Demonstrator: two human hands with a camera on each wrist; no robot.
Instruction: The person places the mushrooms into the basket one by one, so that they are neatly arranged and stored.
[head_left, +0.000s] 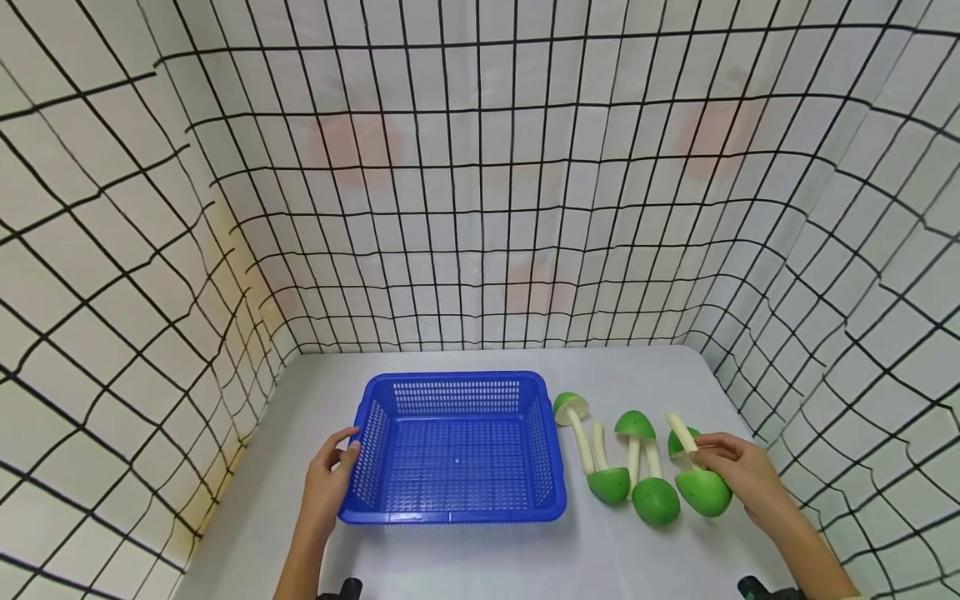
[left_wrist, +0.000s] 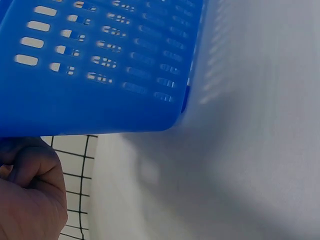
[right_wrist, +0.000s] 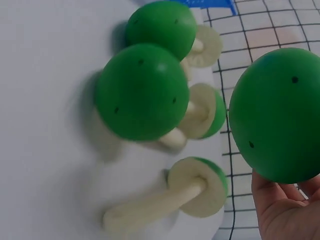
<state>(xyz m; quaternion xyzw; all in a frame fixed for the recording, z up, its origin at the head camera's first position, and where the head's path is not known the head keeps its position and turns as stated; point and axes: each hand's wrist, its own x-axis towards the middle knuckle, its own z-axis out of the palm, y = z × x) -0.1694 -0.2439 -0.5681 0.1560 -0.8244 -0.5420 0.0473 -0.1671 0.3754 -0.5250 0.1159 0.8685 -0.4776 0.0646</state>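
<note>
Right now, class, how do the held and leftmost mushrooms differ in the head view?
The right hand grips the held mushroom; the leftmost mushroom lies on the table. The held mushroom's cap points to the near side, the leftmost mushroom's to the far side. Both have green caps and pale stems.

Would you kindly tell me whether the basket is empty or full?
The basket is empty: the head view shows its bare floor, with the mushrooms all outside.

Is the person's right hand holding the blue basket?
No, the right hand holds a green-capped mushroom, while the left hand holds the rim of the blue basket.
</note>
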